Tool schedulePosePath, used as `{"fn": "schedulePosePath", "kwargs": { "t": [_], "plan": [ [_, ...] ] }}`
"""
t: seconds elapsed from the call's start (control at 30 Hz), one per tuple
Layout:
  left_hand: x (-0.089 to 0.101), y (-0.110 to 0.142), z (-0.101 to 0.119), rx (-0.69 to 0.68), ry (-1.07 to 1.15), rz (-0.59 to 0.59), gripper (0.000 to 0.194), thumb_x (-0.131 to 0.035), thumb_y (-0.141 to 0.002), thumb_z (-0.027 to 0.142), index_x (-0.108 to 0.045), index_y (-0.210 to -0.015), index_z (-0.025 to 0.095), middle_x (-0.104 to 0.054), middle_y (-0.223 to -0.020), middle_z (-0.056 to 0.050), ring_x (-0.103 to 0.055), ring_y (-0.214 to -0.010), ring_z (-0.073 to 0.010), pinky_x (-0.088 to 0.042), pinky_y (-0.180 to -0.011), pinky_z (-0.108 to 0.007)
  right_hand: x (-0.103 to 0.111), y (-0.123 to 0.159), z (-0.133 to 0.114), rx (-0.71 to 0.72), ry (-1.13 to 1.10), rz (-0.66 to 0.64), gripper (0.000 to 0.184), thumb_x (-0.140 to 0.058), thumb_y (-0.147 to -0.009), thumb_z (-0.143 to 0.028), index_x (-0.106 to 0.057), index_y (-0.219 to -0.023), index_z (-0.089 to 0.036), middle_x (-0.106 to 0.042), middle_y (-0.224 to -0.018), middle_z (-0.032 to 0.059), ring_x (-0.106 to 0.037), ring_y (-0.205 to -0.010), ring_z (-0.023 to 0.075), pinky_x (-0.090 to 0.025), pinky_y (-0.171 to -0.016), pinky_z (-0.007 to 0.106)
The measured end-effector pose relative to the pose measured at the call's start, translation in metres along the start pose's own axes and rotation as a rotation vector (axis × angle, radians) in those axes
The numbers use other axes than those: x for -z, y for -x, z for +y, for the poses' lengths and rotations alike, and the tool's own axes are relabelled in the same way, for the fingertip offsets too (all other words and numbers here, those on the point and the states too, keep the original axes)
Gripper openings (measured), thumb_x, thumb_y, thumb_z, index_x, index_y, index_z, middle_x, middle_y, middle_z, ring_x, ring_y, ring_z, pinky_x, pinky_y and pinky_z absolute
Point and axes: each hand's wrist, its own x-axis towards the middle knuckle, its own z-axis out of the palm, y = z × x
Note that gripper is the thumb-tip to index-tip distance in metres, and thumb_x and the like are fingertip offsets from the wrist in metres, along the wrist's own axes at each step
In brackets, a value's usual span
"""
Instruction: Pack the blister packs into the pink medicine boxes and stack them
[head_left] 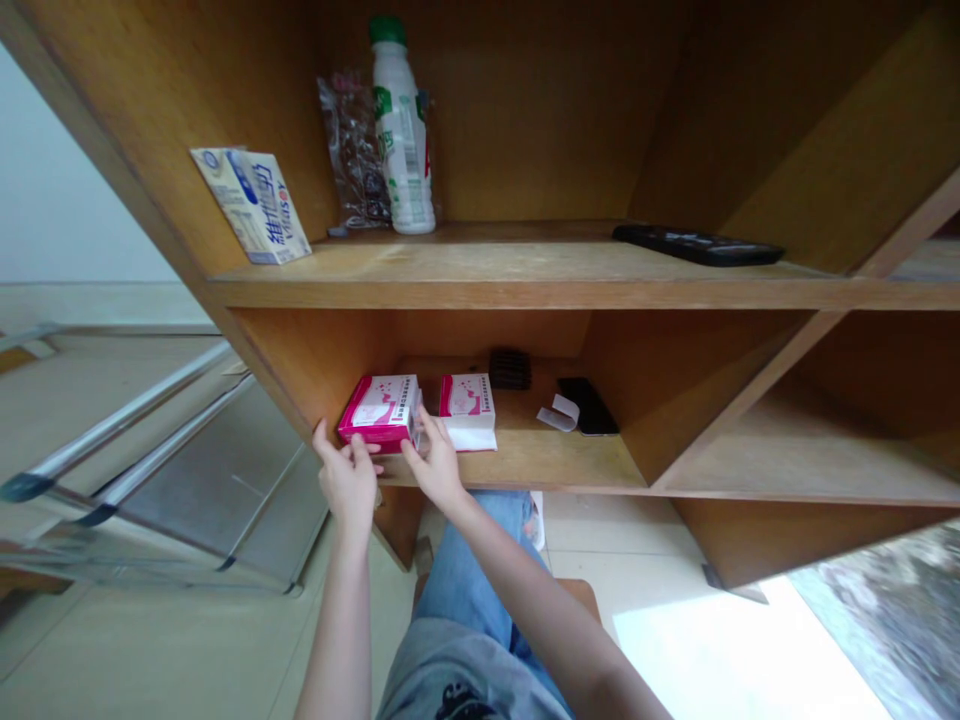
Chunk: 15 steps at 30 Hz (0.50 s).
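Wooden shelf point(570, 462) with pink-and-white boxes point(384, 402), black phone point(594, 408)

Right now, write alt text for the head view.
Two bare hands, left and right, touch a pink-and-white box on a wooden cabinet's lower shelf. Beside it sits a similar box; above stand a white bottle and a carton.
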Motion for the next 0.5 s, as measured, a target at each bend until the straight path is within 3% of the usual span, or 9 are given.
{"fn": "schedulePosePath", "kwargs": {
  "t": [0.07, 0.13, 0.23, 0.3, 0.37, 0.5],
  "plan": [
    [0.006, 0.008, 0.012, -0.037, 0.052, 0.095, 0.059, -0.051, -0.084, 0.033, -0.027, -0.136, 0.019, -0.068, -0.070, 0.001, -0.059, -0.042, -0.0116, -0.046, -0.052, -0.022, 0.020, -0.002, 0.003, -0.042, -0.118, 0.157, 0.039, -0.049, -0.083, -0.025, -0.052, -0.121, -0.021, -0.059, -0.103, 0.0076, -0.058, -0.086, 0.0181, -0.049, -0.071, 0.030],
    [0.007, 0.019, 0.026, -0.089, 0.128, 0.128, 0.052, -0.054, -0.082, 0.035, -0.038, -0.129, 0.019, -0.063, -0.066, 0.003, -0.059, -0.046, -0.0113, -0.047, -0.052, -0.022, 0.047, -0.010, 0.010, -0.096, -0.149, 0.410, 0.030, -0.050, -0.083, -0.028, -0.055, -0.111, -0.018, -0.060, -0.095, 0.0065, -0.058, -0.082, 0.0172, -0.048, -0.070, 0.029],
    [-0.010, 0.035, 0.048, -0.207, 0.248, -0.068, 0.033, -0.052, -0.084, 0.036, -0.054, -0.111, 0.019, -0.062, -0.068, 0.001, -0.058, -0.051, -0.0104, -0.048, -0.053, -0.021, 0.091, -0.032, 0.032, -0.094, -0.115, 0.623, 0.028, -0.050, -0.081, -0.030, -0.055, -0.106, -0.018, -0.060, -0.099, 0.0071, -0.057, -0.089, 0.0174, -0.045, -0.083, 0.032],
    [-0.037, 0.041, 0.063, -0.275, 0.292, -0.242, 0.028, -0.052, -0.084, 0.035, -0.056, -0.108, 0.020, -0.065, -0.080, -0.002, -0.060, -0.058, -0.0105, -0.049, -0.056, -0.022, 0.117, -0.051, 0.051, -0.120, -0.078, 0.609, 0.033, -0.049, -0.080, -0.033, -0.054, -0.109, -0.017, -0.059, -0.109, 0.0096, -0.057, -0.097, 0.0192, -0.042, -0.090, 0.035],
    [-0.074, 0.038, 0.078, -0.349, 0.277, -0.417, 0.025, -0.051, -0.084, 0.029, -0.057, -0.107, 0.021, -0.067, -0.094, -0.005, -0.062, -0.070, -0.0125, -0.051, -0.064, -0.024, 0.136, -0.069, 0.072, -0.238, -0.053, 0.545, 0.041, -0.045, -0.080, -0.037, -0.053, -0.114, -0.016, -0.058, -0.118, 0.0125, -0.056, -0.104, 0.0216, -0.041, -0.094, 0.038],
    [-0.150, 0.010, 0.099, -0.545, -0.111, -0.589, 0.034, -0.051, -0.083, 0.022, -0.054, -0.117, 0.018, -0.062, -0.116, -0.009, -0.056, -0.107, -0.0206, -0.042, -0.095, -0.033, 0.156, -0.096, 0.107, -0.337, 0.009, 0.423, 0.046, -0.046, -0.079, -0.044, -0.057, -0.115, -0.017, -0.058, -0.122, 0.0119, -0.050, -0.118, 0.0242, -0.035, -0.101, 0.040]
  ]
}}
